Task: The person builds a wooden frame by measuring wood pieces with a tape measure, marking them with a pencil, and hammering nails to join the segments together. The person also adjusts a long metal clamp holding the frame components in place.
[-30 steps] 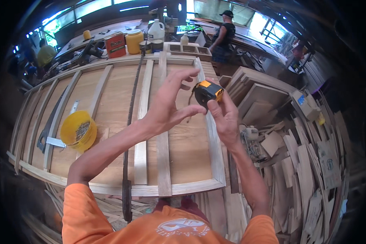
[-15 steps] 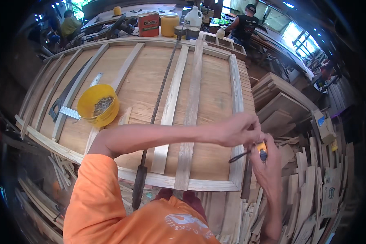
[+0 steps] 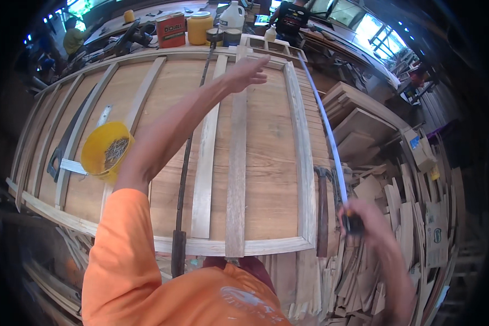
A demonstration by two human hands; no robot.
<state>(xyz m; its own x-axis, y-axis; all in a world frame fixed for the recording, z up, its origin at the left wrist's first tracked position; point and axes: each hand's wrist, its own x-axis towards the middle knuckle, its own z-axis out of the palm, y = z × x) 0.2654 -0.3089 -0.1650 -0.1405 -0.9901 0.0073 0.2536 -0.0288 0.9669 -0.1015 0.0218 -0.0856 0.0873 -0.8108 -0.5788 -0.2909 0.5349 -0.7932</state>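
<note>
My right hand (image 3: pixel 370 217), somewhat smeared by motion, is closed around a tape measure (image 3: pixel 353 223) off the right side of a wooden frame panel (image 3: pixel 269 179). Out of its case runs the pale blade (image 3: pixel 331 138), stretching along the panel's right side to the far corner. Over the far part of the panel, my left hand (image 3: pixel 248 73) reaches out with fingers extended and nothing in it. Below that hand lies a loose wooden strip (image 3: pixel 237 163). A hammer (image 3: pixel 322 212) lies by the frame's right edge, near the blade.
On the panel are a yellow bucket of nails (image 3: pixel 106 149), a handsaw (image 3: pixel 70 133), a metal square (image 3: pixel 74 166) and a long bar clamp (image 3: pixel 185 179). Jugs and cans (image 3: pixel 199 27) line the far edge. Scrap wood (image 3: pixel 364 261) fills the right. Other people (image 3: pixel 289 22) work beyond.
My hands have moved apart from the tape measure at the right edge. The blade is now drawn out; my left hand has gone far and left, while my right keeps the case.
</note>
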